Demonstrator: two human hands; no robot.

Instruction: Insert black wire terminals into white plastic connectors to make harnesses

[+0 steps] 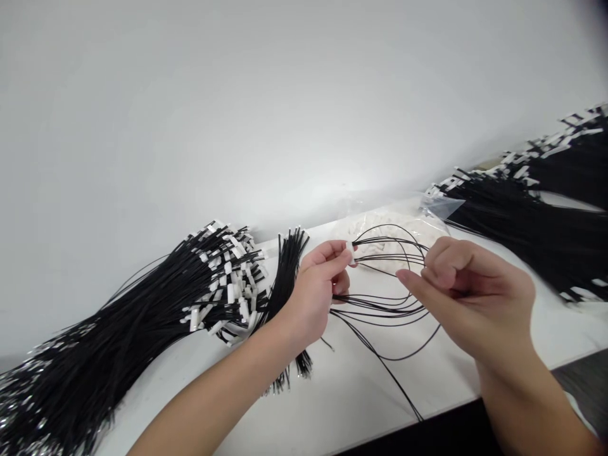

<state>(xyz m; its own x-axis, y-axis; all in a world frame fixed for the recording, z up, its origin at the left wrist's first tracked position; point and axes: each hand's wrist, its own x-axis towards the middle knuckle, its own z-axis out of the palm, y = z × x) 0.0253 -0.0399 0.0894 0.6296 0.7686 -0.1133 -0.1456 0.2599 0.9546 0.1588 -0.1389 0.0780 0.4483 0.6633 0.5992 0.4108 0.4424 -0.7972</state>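
Evidently mid-piece: the small white plastic connector [350, 252] sits clamped between thumb and fingertips of the left hand [316, 285], raised above the white tabletop [342, 405], with thin black insulated wires [389, 239] leaving it in two groups toward the right hand [479, 285]. Right fingers curled, thumb extended beside the wires; cannot tell whether they grip one. Judging by the wires at the connector, part of this piece is done; whether any position remains unfilled is too small to make out. Further wires loop below the left hand, and one strand trails to the near table edge. Around: a big fanned bundle of black wires with white connectors [147, 316] at left, a similar heap of black wires with white ends [503, 209] at right, likely much material overall. A slim bunch of short black wires [285, 269] lies beside the left hand, partly hidden by it. Just behind the held wires, a clear plastic bag [444, 206] of small whitish pieces. Chief hindrance, I judge: loops crossing between the hands, apt to snag.
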